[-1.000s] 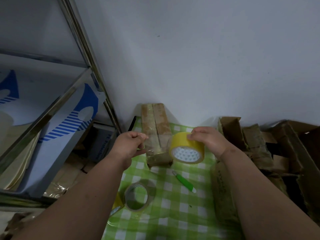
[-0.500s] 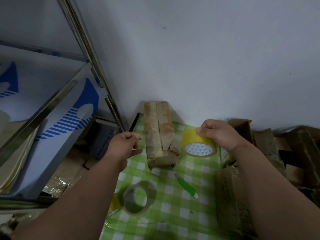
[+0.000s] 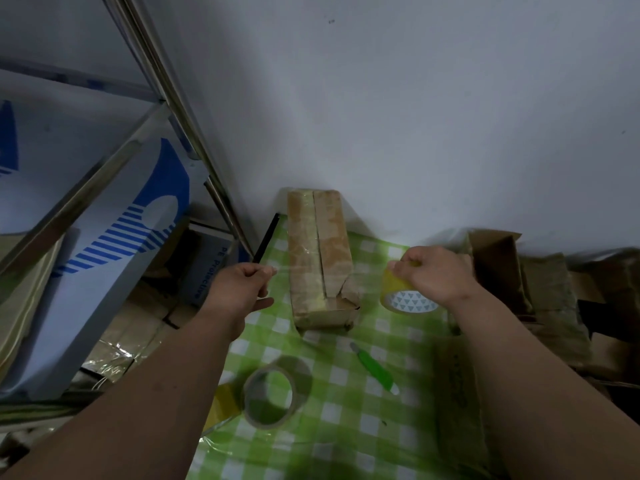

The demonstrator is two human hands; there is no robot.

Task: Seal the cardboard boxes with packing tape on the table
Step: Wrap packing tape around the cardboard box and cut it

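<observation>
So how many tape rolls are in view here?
2. A yellow roll in the right hand, right of the box; a clear roll lying on the tablecloth nearer the camera. Others may be hidden.

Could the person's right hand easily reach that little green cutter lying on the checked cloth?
Probably yes, once freed: the right hand grips the yellow tape roll, and the small green plastic cutter lies uncovered on the green checked tablecloth just below, nothing between.

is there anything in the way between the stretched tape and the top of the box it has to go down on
Nothing visible. The tape strip spans from the left hand to the yellow roll in the right hand, directly over the cardboard box, whose top is bare.
</observation>
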